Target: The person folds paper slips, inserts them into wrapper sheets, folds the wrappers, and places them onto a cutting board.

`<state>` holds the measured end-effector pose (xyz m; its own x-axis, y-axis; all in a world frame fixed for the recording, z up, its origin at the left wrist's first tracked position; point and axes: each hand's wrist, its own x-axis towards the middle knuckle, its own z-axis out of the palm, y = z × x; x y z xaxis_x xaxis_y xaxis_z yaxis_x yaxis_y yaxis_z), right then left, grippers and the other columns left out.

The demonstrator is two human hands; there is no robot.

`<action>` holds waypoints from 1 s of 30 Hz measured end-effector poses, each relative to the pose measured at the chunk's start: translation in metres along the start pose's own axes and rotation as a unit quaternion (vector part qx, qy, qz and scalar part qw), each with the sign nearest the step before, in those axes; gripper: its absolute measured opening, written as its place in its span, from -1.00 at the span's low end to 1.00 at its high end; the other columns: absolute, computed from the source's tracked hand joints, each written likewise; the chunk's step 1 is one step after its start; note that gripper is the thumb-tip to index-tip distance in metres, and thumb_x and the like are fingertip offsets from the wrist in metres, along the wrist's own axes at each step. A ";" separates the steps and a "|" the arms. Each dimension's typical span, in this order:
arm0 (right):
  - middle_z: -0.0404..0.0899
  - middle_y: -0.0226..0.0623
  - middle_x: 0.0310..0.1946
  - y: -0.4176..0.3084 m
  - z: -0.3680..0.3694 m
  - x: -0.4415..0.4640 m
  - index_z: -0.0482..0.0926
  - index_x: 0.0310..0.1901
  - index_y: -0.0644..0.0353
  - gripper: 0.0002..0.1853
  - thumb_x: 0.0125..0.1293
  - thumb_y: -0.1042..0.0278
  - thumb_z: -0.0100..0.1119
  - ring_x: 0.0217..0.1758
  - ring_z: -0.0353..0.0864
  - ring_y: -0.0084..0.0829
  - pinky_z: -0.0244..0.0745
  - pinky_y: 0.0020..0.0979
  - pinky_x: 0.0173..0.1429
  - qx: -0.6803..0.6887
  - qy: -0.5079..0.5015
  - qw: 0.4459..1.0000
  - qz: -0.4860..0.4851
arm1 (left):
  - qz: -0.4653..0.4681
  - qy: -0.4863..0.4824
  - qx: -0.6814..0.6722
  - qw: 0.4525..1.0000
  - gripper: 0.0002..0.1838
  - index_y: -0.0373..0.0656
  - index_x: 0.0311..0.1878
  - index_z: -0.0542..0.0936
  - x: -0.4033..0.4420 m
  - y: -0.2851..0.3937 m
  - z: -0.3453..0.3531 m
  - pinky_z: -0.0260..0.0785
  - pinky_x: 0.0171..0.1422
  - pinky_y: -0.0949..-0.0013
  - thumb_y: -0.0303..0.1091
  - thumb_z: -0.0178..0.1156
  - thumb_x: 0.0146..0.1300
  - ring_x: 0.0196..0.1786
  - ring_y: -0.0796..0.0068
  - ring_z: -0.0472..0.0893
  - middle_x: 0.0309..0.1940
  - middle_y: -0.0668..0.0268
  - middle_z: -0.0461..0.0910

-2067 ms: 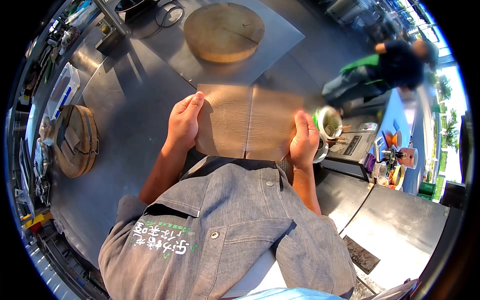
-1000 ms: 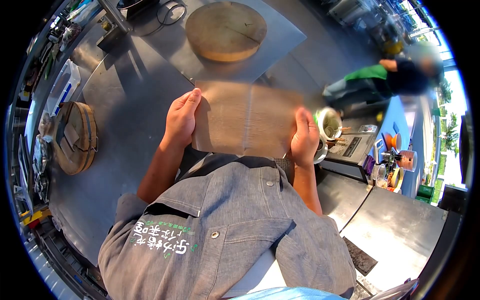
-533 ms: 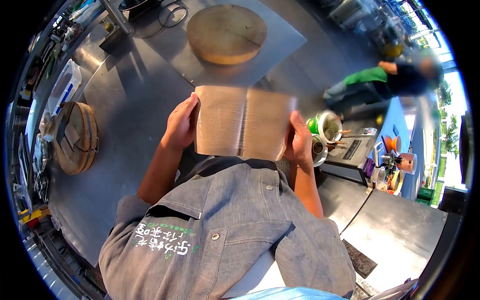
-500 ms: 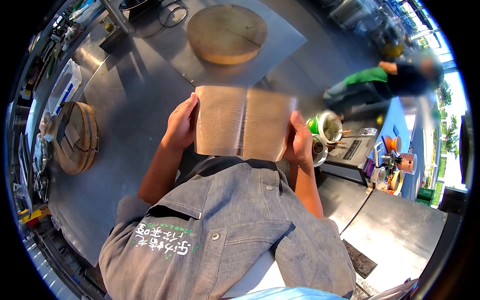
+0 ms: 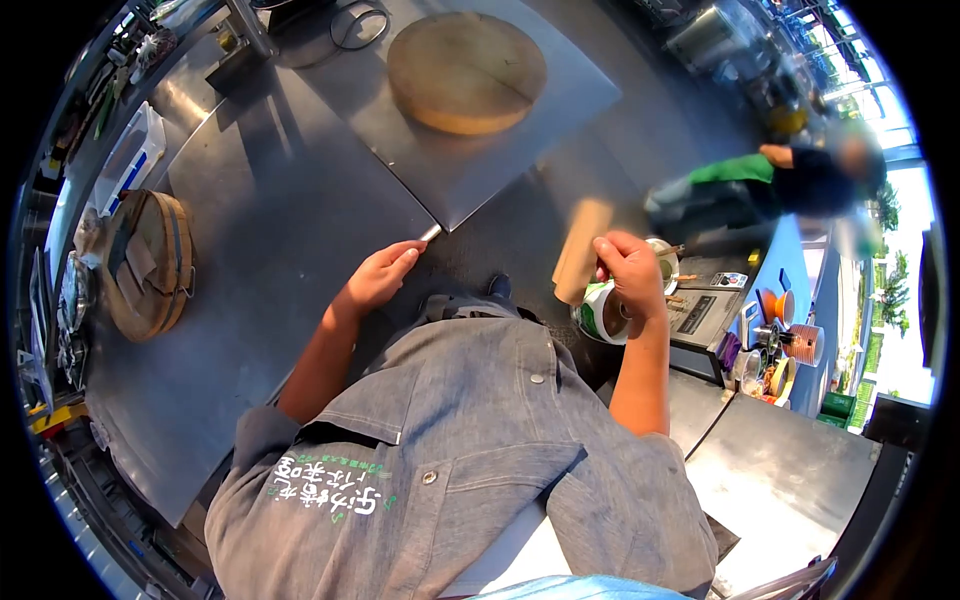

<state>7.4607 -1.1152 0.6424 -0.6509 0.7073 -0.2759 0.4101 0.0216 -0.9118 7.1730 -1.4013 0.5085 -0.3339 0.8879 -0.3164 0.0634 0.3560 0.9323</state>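
Note:
In my right hand (image 5: 632,270) is a brown folded sheet (image 5: 580,252), gripped by its right side between thumb and fingers. It looks narrow from this angle, its upper end is blurred, and its material is unclear. My left hand (image 5: 383,275) is at the middle of the view with thumb and forefinger pinched together. A short silvery piece (image 5: 431,233) shows beyond its fingertips, close to the table corner; I cannot tell whether it is held or part of the edge. Just below the brown sheet stands a white and green tub (image 5: 602,312).
A round wooden chopping block (image 5: 467,70) lies on the metal table (image 5: 300,200) ahead. Another banded block (image 5: 150,265) is at the left, with flat pieces on top. A second person (image 5: 790,180) stands at the right, near a counter with bowls (image 5: 805,340).
My left hand has let go of the brown sheet, which was spread open between both hands. My right hand now holds it alone, folded narrow and further right.

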 end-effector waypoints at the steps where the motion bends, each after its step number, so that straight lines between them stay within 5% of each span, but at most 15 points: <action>1: 0.51 -0.50 -0.58 0.004 -0.004 0.010 0.59 -0.40 0.28 -0.77 0.46 0.40 0.24 -0.55 0.47 -0.67 0.36 -0.53 -0.41 -0.064 0.004 0.998 -0.007 | -0.029 -0.019 0.014 0.999 -0.56 -0.23 0.31 0.59 -0.005 -0.003 -0.005 0.45 0.30 0.33 -0.12 0.05 0.62 0.17 0.38 0.64 0.09 0.19 0.70; 2: 0.51 -0.49 -0.58 0.005 -0.003 0.020 0.56 -0.42 0.25 -0.76 0.44 0.41 0.26 -0.57 0.46 -0.68 0.34 -0.54 -0.44 -0.061 0.010 0.998 -0.016 | 0.049 0.017 0.029 0.998 -0.59 -0.19 0.30 0.62 -0.012 -0.012 -0.005 0.49 0.20 0.38 -0.14 0.08 0.59 0.13 0.43 0.66 0.08 0.21 0.72; 5: 0.50 -0.48 -0.57 0.000 0.008 0.048 0.52 -0.36 0.20 -0.81 0.44 0.44 0.26 -0.59 0.44 -0.67 0.32 -0.56 -0.47 -0.021 0.011 0.999 -0.025 | 0.047 0.074 -0.005 0.996 -0.63 -0.27 0.22 0.64 -0.023 -0.046 -0.005 0.52 0.18 0.32 -0.23 0.12 0.56 0.04 0.36 0.70 -0.05 0.17 0.76; 7: 0.50 -0.49 -0.55 -0.007 0.021 0.068 0.52 -0.33 0.19 -0.84 0.45 0.45 0.25 -0.57 0.44 -0.67 0.33 -0.56 -0.47 0.015 -0.029 0.999 -0.021 | -0.035 0.103 -0.066 0.992 -0.67 -0.32 0.18 0.65 -0.029 -0.074 -0.008 0.53 0.15 0.37 -0.29 0.09 0.57 -0.03 0.46 0.71 -0.11 0.19 0.75; 11: 0.51 -0.49 -0.53 -0.028 0.064 0.103 0.56 -0.28 0.20 -0.87 0.48 0.41 0.22 -0.54 0.45 -0.67 0.35 -0.55 -0.45 0.019 -0.091 0.995 -0.034 | -0.049 0.166 -0.083 0.981 -0.68 -0.36 0.12 0.66 -0.058 -0.090 -0.011 0.55 0.07 0.36 -0.31 0.11 0.54 -0.11 0.42 0.74 -0.16 0.15 0.77; 16: 0.53 -0.50 -0.48 -0.063 0.123 0.154 0.58 -0.19 0.23 -0.88 0.51 0.37 0.18 -0.52 0.47 -0.66 0.38 -0.54 -0.42 0.018 -0.196 0.979 -0.060 | -0.146 0.192 -0.172 0.955 -0.68 -0.34 0.22 0.59 -0.070 -0.107 -0.012 0.59 -0.01 0.35 -0.45 0.01 0.52 -0.13 0.34 0.75 -0.12 0.13 0.73; 22: 0.52 -0.52 -0.43 -0.140 0.190 0.246 0.58 -0.13 0.20 -0.90 0.51 0.36 0.18 -0.45 0.47 -0.66 0.38 -0.53 -0.38 0.021 -0.312 0.949 -0.045 | -0.092 0.247 -0.218 0.940 -0.56 -0.38 0.28 0.52 -0.051 -0.105 -0.007 0.62 0.01 0.30 -0.64 -0.10 0.37 -0.13 0.24 0.75 0.05 0.03 0.63; 30: 0.55 -0.47 -0.40 -0.158 0.143 0.448 0.61 -0.17 0.14 -0.92 0.52 0.36 0.19 -0.41 0.48 -0.56 0.41 -0.48 -0.33 0.165 -0.339 0.926 0.011 | -0.196 0.331 -0.243 0.890 -0.49 -0.40 0.29 0.50 -0.015 -0.095 0.014 0.61 0.08 0.28 -0.68 -0.11 0.27 -0.09 0.23 0.74 0.09 0.02 0.61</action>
<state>7.0132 -0.9033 0.6191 -0.9419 0.0971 -0.3215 0.2835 -0.2832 -0.9162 7.1850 -1.4441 0.4224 -0.7323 0.2989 -0.6118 -0.5413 0.2896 0.7894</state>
